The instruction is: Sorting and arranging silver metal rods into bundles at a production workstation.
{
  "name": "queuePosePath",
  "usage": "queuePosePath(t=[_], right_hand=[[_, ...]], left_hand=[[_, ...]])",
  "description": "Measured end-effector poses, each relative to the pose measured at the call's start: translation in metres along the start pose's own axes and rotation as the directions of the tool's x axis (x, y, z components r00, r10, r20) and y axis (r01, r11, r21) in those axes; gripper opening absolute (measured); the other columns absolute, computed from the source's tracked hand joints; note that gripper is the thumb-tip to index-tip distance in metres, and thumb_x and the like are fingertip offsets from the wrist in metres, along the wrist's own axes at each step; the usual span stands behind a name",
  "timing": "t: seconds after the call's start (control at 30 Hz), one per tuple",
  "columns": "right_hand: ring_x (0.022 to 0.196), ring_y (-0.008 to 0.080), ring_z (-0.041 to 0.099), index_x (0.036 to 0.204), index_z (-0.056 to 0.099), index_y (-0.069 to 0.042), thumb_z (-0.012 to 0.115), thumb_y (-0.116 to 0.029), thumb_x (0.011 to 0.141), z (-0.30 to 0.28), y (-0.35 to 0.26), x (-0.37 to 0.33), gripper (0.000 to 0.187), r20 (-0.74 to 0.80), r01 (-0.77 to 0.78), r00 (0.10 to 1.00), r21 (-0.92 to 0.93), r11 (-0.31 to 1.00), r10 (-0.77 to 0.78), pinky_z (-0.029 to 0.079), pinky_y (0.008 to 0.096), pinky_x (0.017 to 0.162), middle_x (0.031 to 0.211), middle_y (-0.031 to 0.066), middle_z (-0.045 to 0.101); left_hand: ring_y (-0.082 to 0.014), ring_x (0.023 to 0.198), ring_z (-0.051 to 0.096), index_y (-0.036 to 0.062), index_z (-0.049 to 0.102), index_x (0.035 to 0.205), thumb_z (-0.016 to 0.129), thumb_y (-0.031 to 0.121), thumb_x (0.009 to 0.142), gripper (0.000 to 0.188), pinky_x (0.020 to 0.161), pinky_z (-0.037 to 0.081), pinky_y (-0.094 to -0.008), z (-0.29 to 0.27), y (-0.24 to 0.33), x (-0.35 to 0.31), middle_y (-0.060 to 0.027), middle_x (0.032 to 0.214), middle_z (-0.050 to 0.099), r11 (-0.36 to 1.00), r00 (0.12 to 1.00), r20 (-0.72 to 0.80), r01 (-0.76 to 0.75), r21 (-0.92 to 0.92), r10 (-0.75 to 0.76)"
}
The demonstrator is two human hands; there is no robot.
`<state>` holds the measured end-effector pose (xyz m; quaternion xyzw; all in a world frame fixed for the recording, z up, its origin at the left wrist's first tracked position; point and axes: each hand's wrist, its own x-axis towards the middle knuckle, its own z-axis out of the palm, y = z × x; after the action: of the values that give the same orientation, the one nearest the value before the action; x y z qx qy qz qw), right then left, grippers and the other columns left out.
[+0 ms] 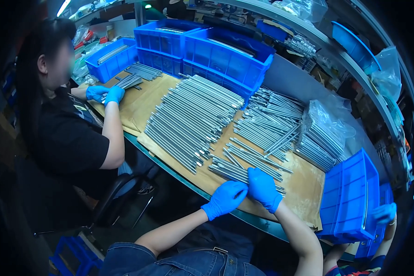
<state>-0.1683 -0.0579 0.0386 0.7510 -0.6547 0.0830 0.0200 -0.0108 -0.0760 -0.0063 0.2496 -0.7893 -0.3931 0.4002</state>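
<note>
In the head view, the person's left hand, in a blue glove, is at the near edge of the table with fingers partly curled and thumb close to them; whether it has hold of anything cannot be told. The right hand, gloved alike, is just beside it, fingers bent down over the near bundle of metal rods; how firmly they close on it is hidden. This bundle lies slantwise on the brown sheet covering the table, its ends showing on both sides of the right hand. Just beyond lie some loose rods. A wide row of rods lies further left, and a stack of rods stands to the right, partly under clear plastic. Blue bins line the back, and a tilted blue bin is at the right end. At the left, a co-worker in blue gloves holds a handful of rods.
</note>
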Motion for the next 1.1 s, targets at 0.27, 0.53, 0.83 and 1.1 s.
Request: queuePosePath(t=[0.27,0.53,0.83,1.1], right_hand=[[0.070,0.0353,0.062,0.082,0.052,-0.003,0.055,-0.012,0.072,-0.018,0.024,0.021,0.013,0.182,-0.024,0.983,0.034,0.999,0.018,0.049,0.0450,0.058,0.072,0.0202,0.061],[0.074,0.0371,0.061,0.091,0.057,-0.002,0.061,-0.019,0.070,-0.015,0.069,0.023,0.027,0.113,-0.267,0.959,0.042,0.963,0.261,0.049,0.0449,0.063,0.080,0.0211,0.062],[0.079,0.0244,0.063,0.100,0.059,-0.004,0.063,-0.009,0.070,-0.062,-0.007,0.009,0.030,0.249,-0.298,0.953,0.656,0.694,0.173,0.049,0.0338,0.071,0.087,0.0119,0.065],[0.088,0.0158,0.060,0.102,0.062,-0.004,0.067,-0.010,0.079,-0.045,0.001,-0.014,0.024,0.085,-0.125,0.988,0.927,0.354,0.127,0.049,0.0306,0.077,0.095,0.0071,0.064]], left_hand=[[-0.0183,0.089,0.062,0.0033,0.063,0.103,0.056,0.014,0.088,0.020,0.079,0.048,-0.0290,-0.012,-0.010,0.006,-0.0109,0.099,0.065,0.915,0.958,0.138,0.282,-0.290,-0.251],[-0.0176,0.106,0.056,0.0039,0.055,0.118,0.056,0.013,0.088,0.032,0.090,0.043,-0.0287,-0.006,-0.015,0.022,-0.0106,0.115,0.059,0.782,0.909,0.256,0.415,-0.465,-0.329],[-0.0292,0.117,0.049,0.0022,0.039,0.131,0.071,0.012,0.074,0.066,0.098,0.042,-0.0433,-0.035,0.010,0.111,-0.0177,0.126,0.050,-0.142,0.985,0.107,0.126,-0.982,0.133],[-0.0263,0.091,0.064,-0.0001,0.043,0.129,0.079,0.004,0.062,0.076,0.084,0.051,-0.0392,-0.040,0.063,0.117,-0.0132,0.100,0.064,0.631,0.909,0.402,0.247,-0.736,0.113]])
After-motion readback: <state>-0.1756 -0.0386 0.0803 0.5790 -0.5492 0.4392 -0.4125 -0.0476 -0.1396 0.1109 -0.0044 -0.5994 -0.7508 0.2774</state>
